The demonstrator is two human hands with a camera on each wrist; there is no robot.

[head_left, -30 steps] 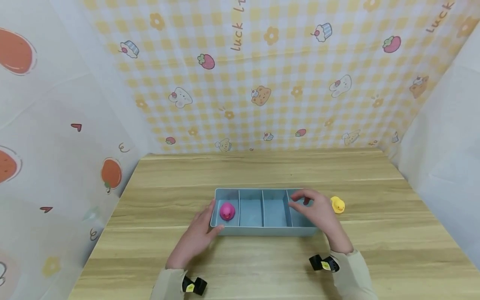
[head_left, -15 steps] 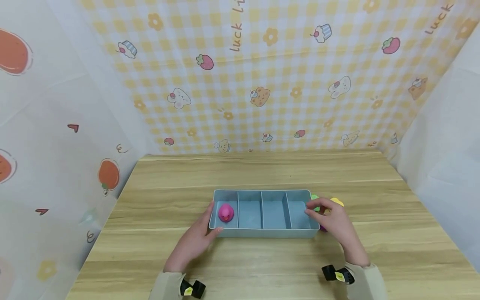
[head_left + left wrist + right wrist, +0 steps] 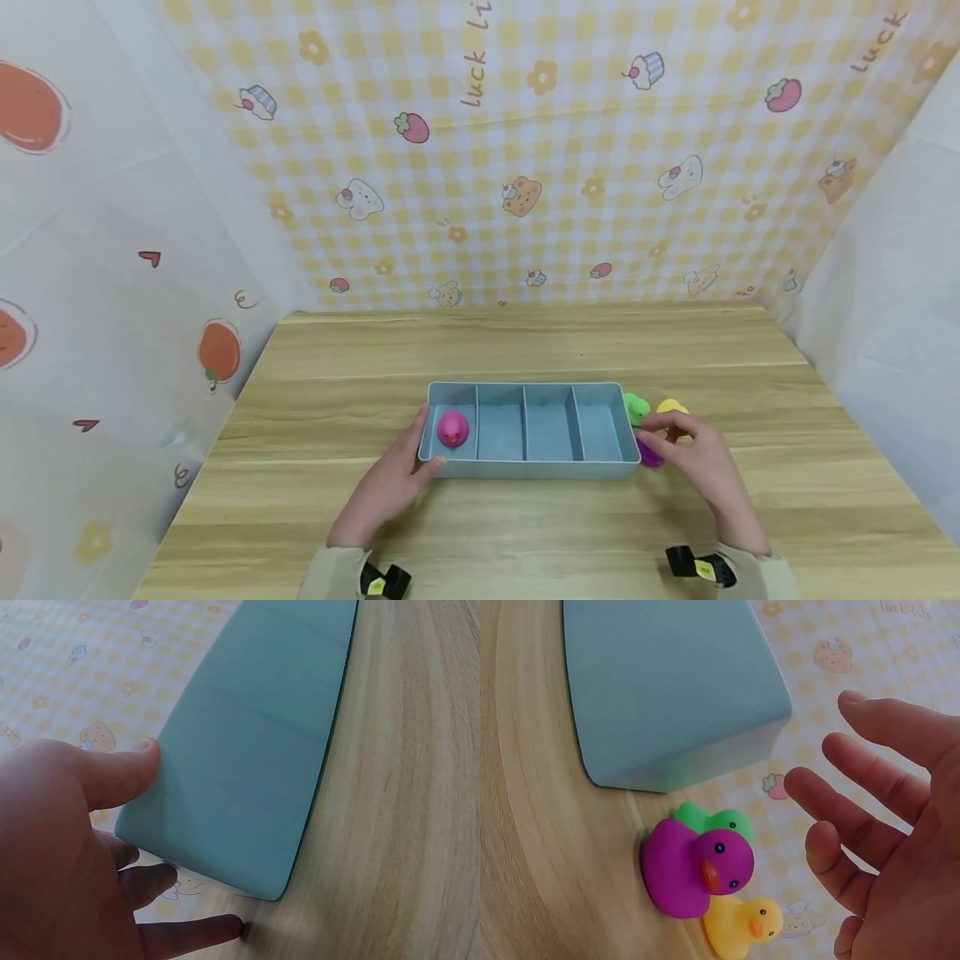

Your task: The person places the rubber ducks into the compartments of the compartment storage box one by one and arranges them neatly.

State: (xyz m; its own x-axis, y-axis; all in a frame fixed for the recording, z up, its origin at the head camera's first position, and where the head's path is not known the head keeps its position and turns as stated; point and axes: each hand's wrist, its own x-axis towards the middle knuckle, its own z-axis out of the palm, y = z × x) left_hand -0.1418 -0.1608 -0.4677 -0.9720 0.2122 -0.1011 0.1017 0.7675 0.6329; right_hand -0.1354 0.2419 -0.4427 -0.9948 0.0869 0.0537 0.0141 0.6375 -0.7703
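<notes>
Since half a second ago, the right hand has moved rightward off the blue tray; its fingers are loosely bent and empty, near the purple duck, green duck and yellow duck, right of lower centre. At lower centre, the left hand grips the tray's left end, the pink duck in its leftmost compartment.

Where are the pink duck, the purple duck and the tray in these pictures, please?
Pink duck (image 3: 452, 427), head view: the point lies on its head.
Purple duck (image 3: 676, 868), right wrist view: the point lies on its body.
Tray (image 3: 532, 470), head view: the point lies on its near outer wall.
</notes>
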